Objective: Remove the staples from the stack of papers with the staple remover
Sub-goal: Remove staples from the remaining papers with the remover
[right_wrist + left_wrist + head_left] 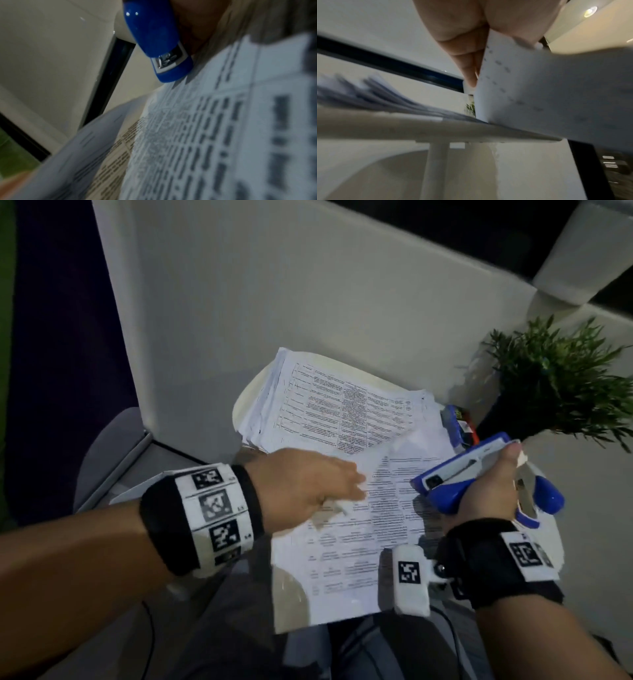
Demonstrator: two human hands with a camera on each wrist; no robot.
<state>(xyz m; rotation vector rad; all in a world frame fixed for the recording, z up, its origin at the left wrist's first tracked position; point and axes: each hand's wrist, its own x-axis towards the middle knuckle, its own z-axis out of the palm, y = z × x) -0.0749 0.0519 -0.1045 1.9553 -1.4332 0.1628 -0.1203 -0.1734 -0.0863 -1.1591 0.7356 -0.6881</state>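
Note:
A thick stack of printed papers (342,405) lies on a small round white table (245,400). A thinner printed set (359,529) lies in front of it and overhangs the near edge. My left hand (308,487) pinches this set's left edge, and the left wrist view shows the sheet (547,88) between thumb and fingers (464,40). My right hand (486,494) grips the blue and white staple remover (455,474). Its nose points left, right at the set's right edge. In the right wrist view the blue nose (163,54) sits just above the printed page (205,135).
A potted green plant (565,381) stands at the table's right, close behind my right hand. A blue packet (459,422) lies between plant and stack. A white wall panel (274,285) rises behind the table. My lap is below the table edge.

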